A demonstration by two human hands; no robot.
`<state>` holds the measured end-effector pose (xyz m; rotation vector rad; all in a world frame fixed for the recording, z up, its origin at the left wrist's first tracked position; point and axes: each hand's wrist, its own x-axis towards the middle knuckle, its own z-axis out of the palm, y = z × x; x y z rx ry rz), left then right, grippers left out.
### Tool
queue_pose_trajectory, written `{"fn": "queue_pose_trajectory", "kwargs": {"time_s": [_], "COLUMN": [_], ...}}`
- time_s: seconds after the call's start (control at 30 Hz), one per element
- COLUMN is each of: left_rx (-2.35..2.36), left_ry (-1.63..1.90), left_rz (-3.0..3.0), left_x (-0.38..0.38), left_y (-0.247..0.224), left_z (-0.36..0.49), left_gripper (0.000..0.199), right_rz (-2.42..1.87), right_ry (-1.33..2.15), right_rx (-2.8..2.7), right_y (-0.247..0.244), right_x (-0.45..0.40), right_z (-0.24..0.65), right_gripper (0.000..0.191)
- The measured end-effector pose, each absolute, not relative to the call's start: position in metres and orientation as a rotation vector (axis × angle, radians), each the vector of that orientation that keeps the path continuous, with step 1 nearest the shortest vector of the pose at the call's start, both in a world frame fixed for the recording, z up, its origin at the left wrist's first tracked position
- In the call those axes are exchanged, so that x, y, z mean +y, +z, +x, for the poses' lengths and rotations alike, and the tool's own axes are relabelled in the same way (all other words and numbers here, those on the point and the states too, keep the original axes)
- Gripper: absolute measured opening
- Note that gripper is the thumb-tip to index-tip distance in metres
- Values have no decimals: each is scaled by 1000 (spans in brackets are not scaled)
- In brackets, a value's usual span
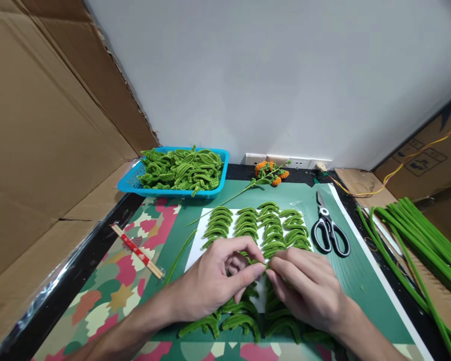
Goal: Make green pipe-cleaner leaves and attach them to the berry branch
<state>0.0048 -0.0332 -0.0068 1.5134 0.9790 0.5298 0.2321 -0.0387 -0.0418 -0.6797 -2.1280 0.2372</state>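
Note:
My left hand (210,276) and my right hand (310,286) meet over the middle of the mat, their fingertips almost touching. Each is closed in a pinch on a small green pipe cleaner (265,266), most of which is hidden by the fingers. Beneath and beyond them, curved green pipe-cleaner pieces (272,233) lie in columns on a white sheet (200,240). More bent green pieces (240,321) lie nearer to me, below my hands and partly covered by them.
A blue basket (169,193) heaped with green pieces stands back left. Orange flowers on a green stem (263,178) lie by the wall sockets (299,163). Scissors (325,225) rest right, wrapped chopsticks (137,250) left. Long green pipe cleaners (424,245) lie far right. Cardboard (52,100) walls the left.

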Motion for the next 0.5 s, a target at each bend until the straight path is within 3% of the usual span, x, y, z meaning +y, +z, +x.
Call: {"fn": "queue_pose_trajectory", "kwargs": {"time_s": [0.13,0.23,0.3,0.4,0.5], "left_rx": [919,708,607,586,743], "left_ry": [848,989,985,1017,1095], "left_rz": [2095,2727,3026,3122,2789], "left_x": [-31,-27,-26,-27,-31], "left_y": [-17,-22,-25,-27,-27], "left_z": [4,-2,-5,-6,0], "left_gripper": [13,24,30,32,26], "right_rz": [-937,-937,-873,-854,-934], "right_ry": [1133,1884,2163,2229,1838], "right_rx": [-1683,-1089,-817,-798,-1207], "right_y": [-37,-36,-36,-33,-30], "right_x": [-43,-40,-37,-36,-39], "right_z": [224,219,218,220,225], "right_gripper": [22,36,41,42,32]}}
